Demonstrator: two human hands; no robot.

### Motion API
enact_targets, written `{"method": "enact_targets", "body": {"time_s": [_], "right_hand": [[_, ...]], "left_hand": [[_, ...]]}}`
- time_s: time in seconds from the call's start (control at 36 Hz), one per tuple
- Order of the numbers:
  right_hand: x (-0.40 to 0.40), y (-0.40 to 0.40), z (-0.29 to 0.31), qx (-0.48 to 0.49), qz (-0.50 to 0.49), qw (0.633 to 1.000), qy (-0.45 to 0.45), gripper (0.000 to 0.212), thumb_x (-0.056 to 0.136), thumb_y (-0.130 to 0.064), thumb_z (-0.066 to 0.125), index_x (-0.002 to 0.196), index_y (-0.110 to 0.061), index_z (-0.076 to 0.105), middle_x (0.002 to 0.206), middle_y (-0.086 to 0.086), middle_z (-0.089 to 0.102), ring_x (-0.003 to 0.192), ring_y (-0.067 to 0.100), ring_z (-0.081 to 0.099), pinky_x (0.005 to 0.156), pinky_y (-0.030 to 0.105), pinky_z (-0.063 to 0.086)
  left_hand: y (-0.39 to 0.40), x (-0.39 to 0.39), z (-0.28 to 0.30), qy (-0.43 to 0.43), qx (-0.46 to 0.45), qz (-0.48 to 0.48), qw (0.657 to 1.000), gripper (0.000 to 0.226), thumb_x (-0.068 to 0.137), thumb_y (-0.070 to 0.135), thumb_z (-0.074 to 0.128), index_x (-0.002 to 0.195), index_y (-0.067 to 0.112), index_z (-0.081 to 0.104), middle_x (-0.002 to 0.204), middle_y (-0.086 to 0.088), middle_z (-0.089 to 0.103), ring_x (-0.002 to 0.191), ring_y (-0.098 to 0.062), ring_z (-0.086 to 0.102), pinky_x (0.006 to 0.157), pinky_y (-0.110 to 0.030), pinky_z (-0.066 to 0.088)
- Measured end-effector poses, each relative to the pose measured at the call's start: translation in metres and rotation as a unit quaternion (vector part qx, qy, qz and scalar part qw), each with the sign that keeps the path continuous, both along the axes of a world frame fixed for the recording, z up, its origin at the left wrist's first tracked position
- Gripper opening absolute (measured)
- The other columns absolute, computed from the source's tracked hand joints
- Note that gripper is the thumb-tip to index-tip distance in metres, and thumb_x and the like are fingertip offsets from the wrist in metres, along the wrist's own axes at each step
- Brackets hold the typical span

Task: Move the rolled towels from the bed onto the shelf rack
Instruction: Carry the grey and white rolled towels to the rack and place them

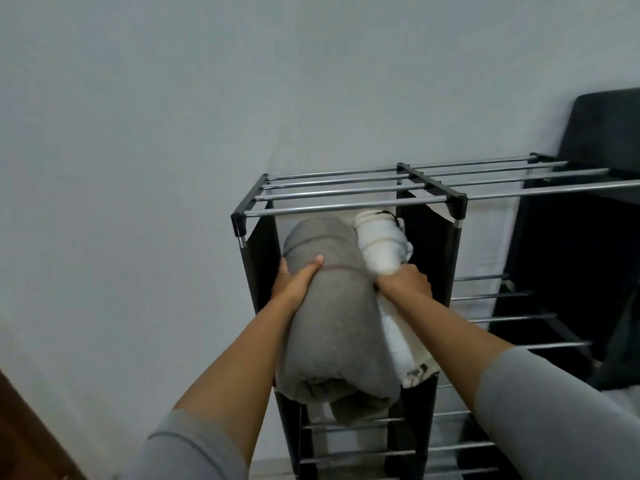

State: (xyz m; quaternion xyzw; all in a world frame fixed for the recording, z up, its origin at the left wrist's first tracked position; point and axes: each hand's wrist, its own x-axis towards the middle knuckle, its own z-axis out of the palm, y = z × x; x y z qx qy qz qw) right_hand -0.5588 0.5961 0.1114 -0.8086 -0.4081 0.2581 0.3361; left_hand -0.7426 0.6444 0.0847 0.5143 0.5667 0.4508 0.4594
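A large grey rolled towel (332,327) lies lengthwise on the second tier of the shelf rack (346,194), its near end sticking out over the front. My left hand (294,282) grips its left side, thumb on top. A white rolled towel (381,247) lies beside it on the right. My right hand (403,280) is closed between the two rolls, pressing on the white one. The bed is out of view.
The rack has metal bars and black fabric side panels, with a second bay (502,299) of bare bars to the right. A dark chair or cover (602,140) stands behind it. A grey wall (138,133) fills the left.
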Motion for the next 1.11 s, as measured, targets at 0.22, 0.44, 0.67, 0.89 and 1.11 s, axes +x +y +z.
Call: {"method": "enact_targets", "body": {"time_s": [0.22, 0.44, 0.67, 0.89, 1.11], "right_hand": [[0.001, 0.021, -0.011, -0.066, 0.019, 0.997, -0.029, 0.059, 0.087, -0.032, 0.062, 0.139, -0.007, 0.045, 0.136, 0.016, 0.054, 0.123, 0.033, 0.056, 0.095, 0.034, 0.047], [0.003, 0.035, -0.022, -0.120, 0.074, 0.982, -0.125, 0.085, 0.086, -0.049, 0.057, 0.152, -0.007, 0.023, 0.147, 0.015, 0.043, 0.132, 0.033, 0.047, 0.108, 0.040, 0.042], [0.006, 0.040, -0.036, -0.144, 0.072, 0.973, -0.165, 0.095, 0.088, -0.060, 0.049, 0.155, -0.008, 0.006, 0.157, 0.015, 0.029, 0.141, 0.035, 0.035, 0.115, 0.046, 0.030], [0.009, 0.025, -0.039, -0.098, 0.073, 0.980, -0.159, 0.099, 0.084, -0.057, 0.056, 0.156, -0.011, 0.004, 0.150, 0.020, 0.037, 0.135, 0.038, 0.042, 0.110, 0.046, 0.037], [0.013, -0.011, -0.030, -0.017, 0.112, 0.972, -0.208, 0.087, 0.091, -0.050, 0.051, 0.156, -0.014, 0.007, 0.148, 0.025, 0.034, 0.134, 0.042, 0.038, 0.108, 0.045, 0.037]], "left_hand": [[0.029, 0.006, -0.008, 0.054, -0.064, -0.003, 0.997, 0.112, 0.065, 0.067, 0.072, 0.155, 0.029, 0.017, 0.156, -0.007, 0.033, 0.138, -0.032, 0.039, 0.114, -0.045, 0.034], [0.055, 0.010, -0.011, 0.115, -0.100, -0.032, 0.988, 0.117, 0.066, 0.068, 0.071, 0.156, 0.018, 0.015, 0.158, -0.011, 0.029, 0.140, -0.033, 0.036, 0.116, -0.044, 0.030], [0.061, 0.009, -0.016, 0.135, -0.112, -0.038, 0.984, 0.119, 0.067, 0.071, 0.068, 0.157, 0.019, 0.010, 0.159, -0.012, 0.025, 0.141, -0.035, 0.033, 0.117, -0.046, 0.029], [0.051, 0.012, -0.006, 0.197, -0.072, -0.021, 0.978, 0.103, 0.076, 0.068, 0.062, 0.154, 0.014, 0.022, 0.155, -0.015, 0.031, 0.138, -0.035, 0.037, 0.114, -0.043, 0.034], [0.012, 0.031, 0.012, 0.258, 0.014, -0.017, 0.966, 0.082, 0.092, 0.056, 0.047, 0.156, 0.019, 0.015, 0.160, -0.013, 0.020, 0.146, -0.032, 0.025, 0.118, -0.041, 0.026]]}}
